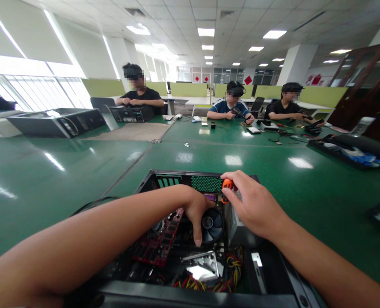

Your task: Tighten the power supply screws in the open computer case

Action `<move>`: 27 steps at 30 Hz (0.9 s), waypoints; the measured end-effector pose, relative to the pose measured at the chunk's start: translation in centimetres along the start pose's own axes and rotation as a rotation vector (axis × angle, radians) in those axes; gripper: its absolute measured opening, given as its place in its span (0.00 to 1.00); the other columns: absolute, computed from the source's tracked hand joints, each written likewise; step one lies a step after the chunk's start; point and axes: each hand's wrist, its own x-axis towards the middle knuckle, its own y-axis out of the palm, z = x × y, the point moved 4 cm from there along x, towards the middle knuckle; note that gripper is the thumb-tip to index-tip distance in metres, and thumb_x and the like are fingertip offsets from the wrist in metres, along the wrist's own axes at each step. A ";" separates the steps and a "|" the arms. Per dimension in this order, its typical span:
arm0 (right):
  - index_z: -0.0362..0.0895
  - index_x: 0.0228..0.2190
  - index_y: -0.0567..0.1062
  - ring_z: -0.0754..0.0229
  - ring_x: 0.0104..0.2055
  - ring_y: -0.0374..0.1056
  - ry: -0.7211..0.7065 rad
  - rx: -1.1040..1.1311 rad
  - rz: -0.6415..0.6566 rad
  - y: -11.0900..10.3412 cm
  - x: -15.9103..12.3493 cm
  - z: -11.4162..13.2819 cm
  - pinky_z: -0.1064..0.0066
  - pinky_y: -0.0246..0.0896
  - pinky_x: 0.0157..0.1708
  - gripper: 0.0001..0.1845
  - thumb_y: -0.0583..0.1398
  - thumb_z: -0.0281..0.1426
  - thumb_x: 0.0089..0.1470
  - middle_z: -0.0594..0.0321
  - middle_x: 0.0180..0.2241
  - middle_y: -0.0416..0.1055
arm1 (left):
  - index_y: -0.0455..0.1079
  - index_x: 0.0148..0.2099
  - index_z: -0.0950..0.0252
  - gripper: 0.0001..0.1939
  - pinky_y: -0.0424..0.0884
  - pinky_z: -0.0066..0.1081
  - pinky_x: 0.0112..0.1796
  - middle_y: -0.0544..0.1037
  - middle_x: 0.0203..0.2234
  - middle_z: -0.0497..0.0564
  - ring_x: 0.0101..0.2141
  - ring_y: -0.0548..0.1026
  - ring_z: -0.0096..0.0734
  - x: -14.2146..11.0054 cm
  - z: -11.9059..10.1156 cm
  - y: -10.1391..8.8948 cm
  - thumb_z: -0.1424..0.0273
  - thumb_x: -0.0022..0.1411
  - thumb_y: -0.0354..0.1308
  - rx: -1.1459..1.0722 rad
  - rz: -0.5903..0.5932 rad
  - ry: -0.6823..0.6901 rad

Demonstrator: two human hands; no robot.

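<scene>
An uncovered black computer case [196, 291] lies in front of me, its inner parts exposed. My left hand [199, 209] reaches into it and spans the left side of a round black cooling fan [213, 226], thumb at the lower rim and fingers at the upper edge. An orange and black screwdriver [227, 185] is gripped by my right hand [254, 203], above the grey power supply [241, 231]; its tip is hidden. Left of the fan sits a red circuit board [158, 246]. Bundled coloured cables [235, 267] and a shiny metal bracket [204, 269] lie nearer me.
The green table [305, 192] extends around the case. Another computer case [58, 122] stands at the far left. Three people work across the table, one behind a black case [132, 113]. A black tray [353, 152] with blue material is at the right.
</scene>
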 end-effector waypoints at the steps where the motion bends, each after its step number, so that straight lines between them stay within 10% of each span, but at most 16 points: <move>1: 0.46 0.46 0.66 0.54 0.42 0.65 -0.010 0.018 -0.007 -0.2 -0.1 0.1 0.58 0.59 0.43 0.14 0.52 0.29 0.57 0.57 0.40 0.68 | 0.54 0.61 0.67 0.58 0.56 0.42 0.54 0.64 0.56 0.60 0.55 0.61 0.54 0.0 -0.1 0.0 0.61 0.24 0.69 -0.017 -0.004 0.021; 27: 0.44 0.48 0.65 0.57 0.42 0.67 -0.233 0.177 0.278 0.5 -0.3 1.8 0.63 0.61 0.43 0.17 0.54 0.27 0.56 0.58 0.40 0.70 | 0.70 0.47 0.60 0.37 0.57 0.36 0.54 0.74 0.46 0.46 0.52 0.65 0.47 0.5 -0.6 0.6 0.62 0.29 0.69 -0.100 0.069 0.254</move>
